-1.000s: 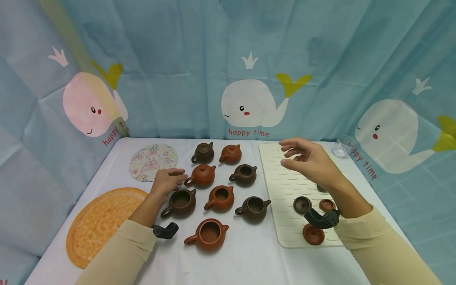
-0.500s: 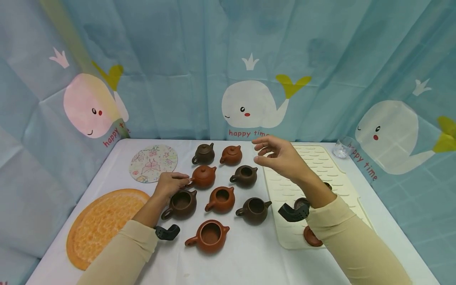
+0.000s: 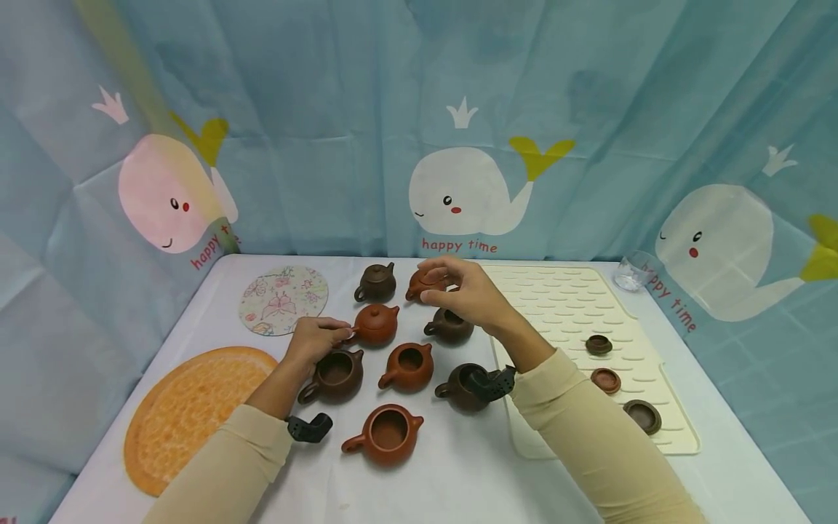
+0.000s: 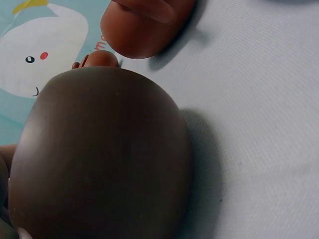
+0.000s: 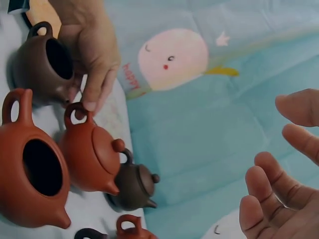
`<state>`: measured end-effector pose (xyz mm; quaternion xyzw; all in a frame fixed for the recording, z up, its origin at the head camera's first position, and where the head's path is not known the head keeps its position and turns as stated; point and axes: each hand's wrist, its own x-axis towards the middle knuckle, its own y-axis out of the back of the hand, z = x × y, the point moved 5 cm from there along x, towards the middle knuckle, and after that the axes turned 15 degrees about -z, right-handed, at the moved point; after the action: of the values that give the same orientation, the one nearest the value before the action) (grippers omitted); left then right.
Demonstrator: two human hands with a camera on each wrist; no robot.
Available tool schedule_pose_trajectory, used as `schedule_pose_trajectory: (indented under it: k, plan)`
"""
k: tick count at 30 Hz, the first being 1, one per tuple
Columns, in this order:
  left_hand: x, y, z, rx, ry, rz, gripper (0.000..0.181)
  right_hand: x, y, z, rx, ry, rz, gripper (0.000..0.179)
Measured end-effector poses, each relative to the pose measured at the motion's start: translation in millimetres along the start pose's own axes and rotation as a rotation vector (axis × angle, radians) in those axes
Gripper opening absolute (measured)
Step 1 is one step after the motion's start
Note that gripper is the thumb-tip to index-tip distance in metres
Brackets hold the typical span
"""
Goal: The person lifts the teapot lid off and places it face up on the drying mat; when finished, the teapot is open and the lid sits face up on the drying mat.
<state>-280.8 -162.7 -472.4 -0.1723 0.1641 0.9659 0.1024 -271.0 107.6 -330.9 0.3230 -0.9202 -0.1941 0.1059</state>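
Observation:
My left hand (image 3: 314, 340) pinches the loop handle of a lidded reddish clay teapot (image 3: 376, 326); in the right wrist view, thumb and fingers meet at that handle. My right hand (image 3: 470, 291) hovers with fingers apart and slightly bent, holding nothing. From the head it partly covers a second lidded red teapot (image 3: 415, 287) and a lidless dark teapot (image 3: 450, 329). Just below my left hand sits another lidless dark teapot (image 3: 337, 377). A dark teapot body (image 4: 104, 154) fills much of the left wrist view and hides most of that hand.
More lidless teapots stand in front: a red one (image 3: 409, 366), a dark one (image 3: 461, 389) and a red one (image 3: 388, 434). A lidded dark teapot (image 3: 377, 282) stands behind. Loose lids (image 3: 606, 380) lie on the cream mat (image 3: 556, 320). A glass (image 3: 633, 272) stands back right.
My right hand has travelled left from over the mat to the back red teapot. My left hand has shifted slightly right and taken hold of the lidded red teapot's handle.

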Motion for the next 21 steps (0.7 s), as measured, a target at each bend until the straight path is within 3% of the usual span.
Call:
schedule_pose_trajectory:
  k: [9,21]
  plan:
    - [0.1,-0.9,0.2,0.003,-0.003,0.0,0.016,19.3,-17.7,20.8,0.073,-0.001,-0.031,0.038]
    - [-1.7,-1.7,2.6,0.004,-0.014,0.004,0.015,48.7,-44.2,44.1,0.0,-0.086,-0.037,0.037]
